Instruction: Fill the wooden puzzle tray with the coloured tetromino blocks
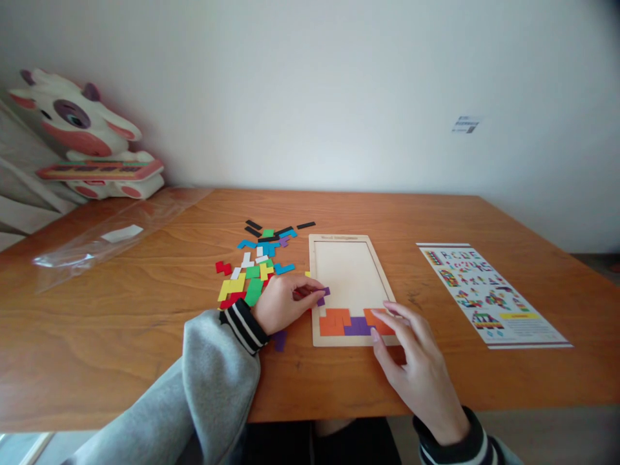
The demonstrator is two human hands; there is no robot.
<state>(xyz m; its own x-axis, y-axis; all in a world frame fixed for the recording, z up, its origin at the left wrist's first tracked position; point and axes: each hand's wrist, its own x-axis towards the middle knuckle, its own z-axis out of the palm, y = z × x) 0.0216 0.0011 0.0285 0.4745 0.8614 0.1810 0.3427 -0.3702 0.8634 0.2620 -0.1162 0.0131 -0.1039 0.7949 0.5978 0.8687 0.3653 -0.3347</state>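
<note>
Two hands are at the wooden puzzle tray [346, 271]; the left hand [285, 300] pinches a small purple piece [323, 296] between thumb and fingertips, over the tray's left side; the right hand [419, 355], fingers curved and parted, grips nothing evident beside the orange blocks [334, 321], contact hard to tell; ideally, hold the piece by its edge, turn it square to those blocks and press it flat; loose coloured pieces [253, 289] scatter leftward across the brown wooden table [145, 361]; a printed sheet [489, 297] lies right; a clear plastic bag [159, 210] and cow-shaped toy keyboard [101, 142] sit far left, before a pale wall [310, 97].
</note>
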